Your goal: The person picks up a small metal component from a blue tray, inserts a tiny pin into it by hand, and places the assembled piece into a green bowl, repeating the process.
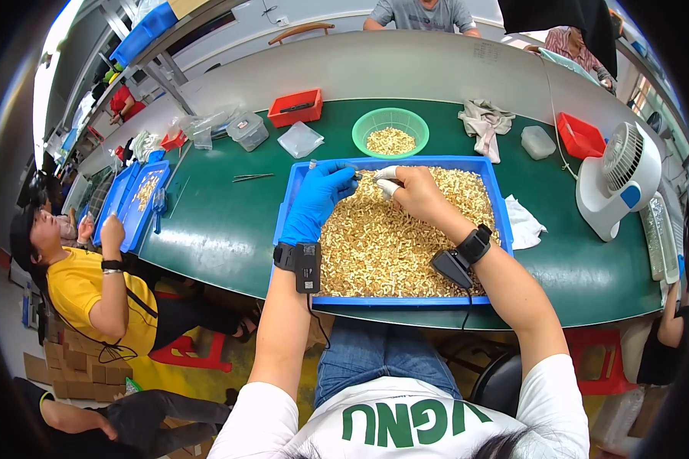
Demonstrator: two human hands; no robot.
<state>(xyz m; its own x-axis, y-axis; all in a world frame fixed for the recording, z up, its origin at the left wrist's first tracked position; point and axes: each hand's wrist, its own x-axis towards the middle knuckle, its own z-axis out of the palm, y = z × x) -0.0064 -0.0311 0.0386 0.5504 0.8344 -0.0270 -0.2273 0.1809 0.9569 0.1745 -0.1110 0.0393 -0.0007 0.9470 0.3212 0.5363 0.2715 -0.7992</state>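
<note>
A large blue tray (501, 218) filled with small brass-coloured metal parts (394, 252) lies in front of me. Over its far half, my left hand (325, 191), in a blue glove, pinches something small and dark at its fingertips. My right hand (415, 191) wears white finger covers on some fingers and comes close to the left fingertips. Its thumb and finger are pressed together; whatever they hold is too small to name. Just beyond the tray sits a green plastic basket (366, 122) with more brass-coloured parts inside.
Tweezers (253, 177), a clear container (248, 131) and a red bin (311, 115) are left of the basket. To the right are cloths (485, 126), another red bin (576, 136) and a white fan (620, 180). A person in yellow (92, 298) sits at left.
</note>
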